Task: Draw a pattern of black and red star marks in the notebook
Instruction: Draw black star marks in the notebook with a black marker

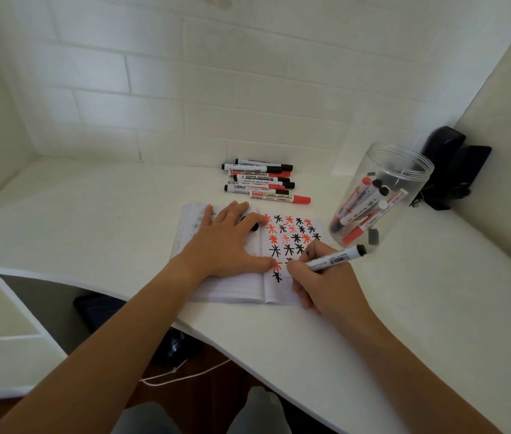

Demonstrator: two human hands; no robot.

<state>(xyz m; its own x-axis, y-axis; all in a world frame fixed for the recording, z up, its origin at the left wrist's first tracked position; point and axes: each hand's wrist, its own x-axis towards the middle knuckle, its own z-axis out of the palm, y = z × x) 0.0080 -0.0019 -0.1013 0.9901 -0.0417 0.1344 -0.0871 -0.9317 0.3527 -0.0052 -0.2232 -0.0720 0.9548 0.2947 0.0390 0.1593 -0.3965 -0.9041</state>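
Two hands work over the notebook (235, 289) on the white surface (91, 214). Right hand (320, 280) grips a black marker (332, 260), tip angled down-left onto the right page's near rows; unfilled paper lies just nearer. Left hand (232, 239), flat with fingers spread, presses the left page.

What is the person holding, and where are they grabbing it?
The right hand grips a black marker low on its barrel, near the writing end. The left hand holds nothing; it presses flat on the notebook.
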